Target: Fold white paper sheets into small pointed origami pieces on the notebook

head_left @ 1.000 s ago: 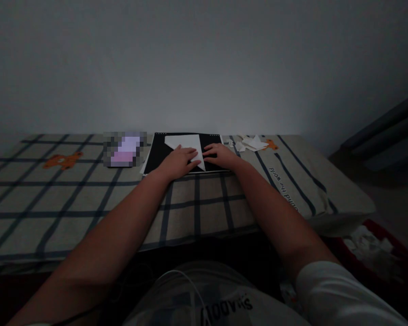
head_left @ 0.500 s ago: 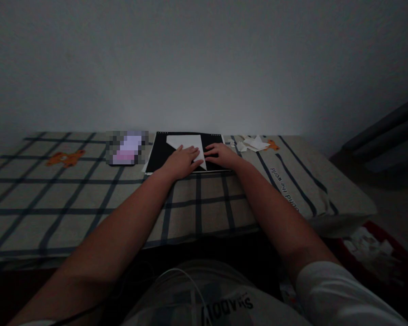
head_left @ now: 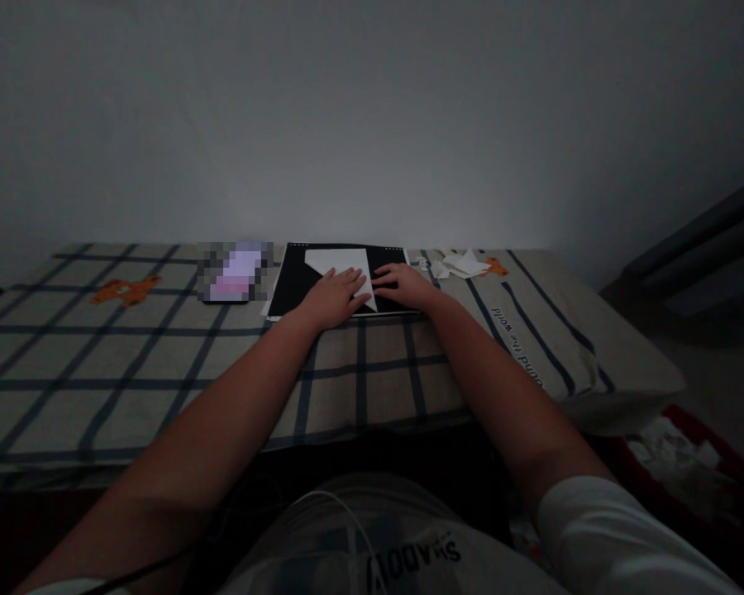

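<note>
A folded sheet of white paper (head_left: 341, 258) lies on a black spiral-hole pad (head_left: 290, 281) with pale sheets under it. My left hand (head_left: 335, 299) rests flat on the paper, its fingers stretched out to the right and the thumb near the paper's lower point. At the paper's right edge is my right hand (head_left: 406, 286), fingers apart and pointing left, with the fingertips by the edge. Whether those fingertips press on the paper or on the black pad, I cannot tell.
A phone (head_left: 239, 273) with a lit, blurred screen lies left of the pad. Folded and torn white paper pieces (head_left: 465, 264) lie to the right. A checked cloth (head_left: 236, 347) covers the table, which stands against a wall. A red bin (head_left: 682, 463) with crumpled paper stands low at the right.
Both hands keep almost the same place on the paper and pad. The whole view has shifted very slightly.
</note>
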`<control>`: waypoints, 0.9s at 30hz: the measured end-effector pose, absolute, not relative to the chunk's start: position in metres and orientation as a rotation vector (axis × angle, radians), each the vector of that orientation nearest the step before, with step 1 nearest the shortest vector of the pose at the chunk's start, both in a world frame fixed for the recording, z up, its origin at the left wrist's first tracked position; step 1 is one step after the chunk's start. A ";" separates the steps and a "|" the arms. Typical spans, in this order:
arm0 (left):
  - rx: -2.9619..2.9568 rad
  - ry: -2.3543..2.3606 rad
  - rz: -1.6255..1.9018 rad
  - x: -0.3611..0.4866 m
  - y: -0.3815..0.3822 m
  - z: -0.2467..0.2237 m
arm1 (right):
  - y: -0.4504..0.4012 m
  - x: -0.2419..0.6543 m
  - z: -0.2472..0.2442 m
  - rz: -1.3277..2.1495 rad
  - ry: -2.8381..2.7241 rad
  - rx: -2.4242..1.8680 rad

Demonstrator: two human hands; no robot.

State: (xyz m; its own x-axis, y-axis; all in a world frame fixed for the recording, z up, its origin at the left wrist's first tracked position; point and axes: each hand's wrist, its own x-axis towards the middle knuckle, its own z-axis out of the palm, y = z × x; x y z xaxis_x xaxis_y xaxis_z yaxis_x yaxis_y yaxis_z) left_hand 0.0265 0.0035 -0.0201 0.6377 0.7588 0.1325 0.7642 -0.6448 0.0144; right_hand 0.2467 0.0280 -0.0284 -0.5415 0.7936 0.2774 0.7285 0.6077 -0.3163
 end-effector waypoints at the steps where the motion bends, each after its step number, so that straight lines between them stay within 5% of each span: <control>1: -2.805 -1.308 -0.193 0.027 0.003 -0.019 | 0.028 0.247 -0.028 0.230 -2.444 -1.218; 27: -2.840 -1.314 -0.156 0.028 0.007 -0.019 | 0.023 0.245 -0.022 0.247 -2.447 -1.236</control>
